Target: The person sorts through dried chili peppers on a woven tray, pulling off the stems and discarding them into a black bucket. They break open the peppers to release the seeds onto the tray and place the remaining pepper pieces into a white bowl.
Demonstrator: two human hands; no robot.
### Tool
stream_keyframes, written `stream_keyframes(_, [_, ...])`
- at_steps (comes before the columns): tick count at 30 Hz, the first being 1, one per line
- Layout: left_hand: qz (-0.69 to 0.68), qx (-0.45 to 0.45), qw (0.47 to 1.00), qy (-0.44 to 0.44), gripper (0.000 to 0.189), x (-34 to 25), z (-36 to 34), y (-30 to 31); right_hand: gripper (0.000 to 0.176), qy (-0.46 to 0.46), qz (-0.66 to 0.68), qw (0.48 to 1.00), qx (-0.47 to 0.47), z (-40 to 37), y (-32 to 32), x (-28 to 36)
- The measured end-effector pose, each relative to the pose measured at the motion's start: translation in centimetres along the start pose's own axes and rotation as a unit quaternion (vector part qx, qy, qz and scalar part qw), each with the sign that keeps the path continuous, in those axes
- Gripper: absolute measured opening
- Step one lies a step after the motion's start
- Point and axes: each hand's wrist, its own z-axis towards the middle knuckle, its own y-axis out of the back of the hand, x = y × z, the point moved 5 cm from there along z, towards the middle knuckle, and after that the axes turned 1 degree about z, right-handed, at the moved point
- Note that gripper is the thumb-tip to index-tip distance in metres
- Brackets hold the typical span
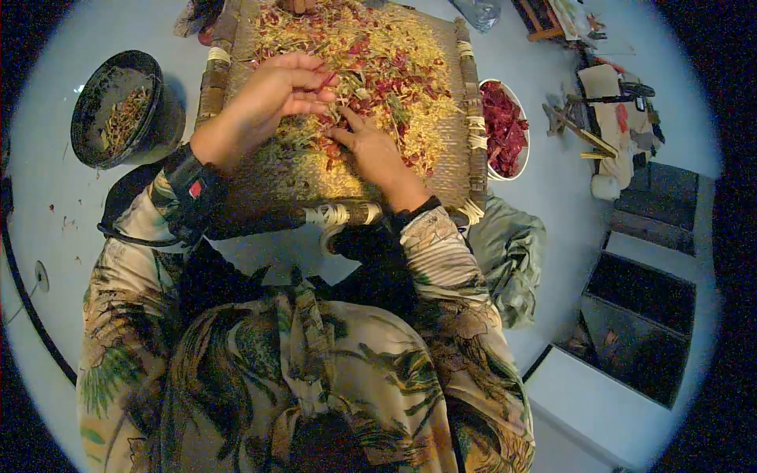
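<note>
A woven tray in a wooden frame [477, 126] lies before me, covered with yellow bits, red petal-like pieces and green stems [402, 87]. Above its left part, my left hand [272, 98] is raised palm up, its curled fingers around a small red piece [326, 81]. My right hand [374, 154] reaches down into the bits near the tray's middle, index finger and thumb apart; nothing shows between them.
At the left is a black bucket [154, 118] with stems and green scraps inside. A white tub [527, 154] of dark red pieces sits right of the tray, near a crumpled green cloth [509, 260]. Dark open boxes [643, 292] stand far right.
</note>
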Motion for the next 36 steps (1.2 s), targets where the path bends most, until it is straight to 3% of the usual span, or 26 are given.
stream_keyframes(1, [0.001,-0.006,1.0,-0.006,0.02,0.1,0.0,0.2,0.029,-0.041,-0.026,0.997,0.058,0.1,0.4,-0.1])
stream_keyframes(4, [0.008,-0.02,1.0,-0.019,0.02,0.3,0.0,0.4,0.028,-0.064,-0.06,0.996,0.032,-0.3,0.2,-2.6])
stream_keyframes(5, [0.011,-0.022,1.0,-0.018,0.02,0.2,0.0,0.3,0.026,-0.088,-0.028,0.996,-0.023,-0.4,0.4,-3.6])
stream_keyframes(9, [0.025,-0.023,0.999,-0.014,0.022,0.3,0.2,0.5,0.024,-0.232,-0.01,0.968,-0.098,-2.2,1.8,-8.0])
stream_keyframes(12, [0.041,-0.041,0.998,-0.012,0.024,0.3,0.3,0.8,0.02,-0.306,0.08,0.949,0.003,-3.4,1.6,-9.7])
stream_keyframes(13, [0.035,-0.04,0.998,-0.013,0.024,0.3,0.3,0.8,0.019,-0.291,0.075,0.953,0.031,-3.5,1.9,-9.4])
stream_keyframes(16, [0.028,-0.039,0.999,-0.014,0.026,0.5,0.4,1.0,0.02,-0.197,0.366,0.902,0.114,-3.4,-0.1,-8.3])
stream_keyframes(19, [0.035,-0.04,0.999,-0.011,0.026,0.8,0.6,1.1,0.023,-0.226,0.186,0.956,0.006,-3.1,1.3,-8.8])
stream_keyframes(22, [0.039,-0.044,0.998,-0.008,0.026,1.0,0.7,1.0,0.031,-0.24,0.112,0.964,-0.028,-2.4,1.5,-7.7])
stream_keyframes(26, [0.044,-0.047,0.998,-0.004,0.024,0.8,0.4,0.6,0.043,-0.025,0.108,0.994,-0.023,-0.7,-0.7,-1.8])
stream_keyframes(29, [0.049,-0.045,0.998,-0.003,0.022,1.1,0.7,0.9,0.038,0.059,0.248,0.964,0.075,-1.2,-2.6,1.6])
stream_keyframes(32, [0.047,-0.046,0.998,-0.003,0.022,1.2,0.8,1.0,0.033,0.116,0.264,0.942,0.172,-2.3,-1.2,2.6])
stream_keyframes(36, [0.042,-0.046,0.998,-0.005,0.022,1.1,0.6,1.0,0.032,-0.005,0.298,0.932,0.207,-3.6,-0.3,-1.8])
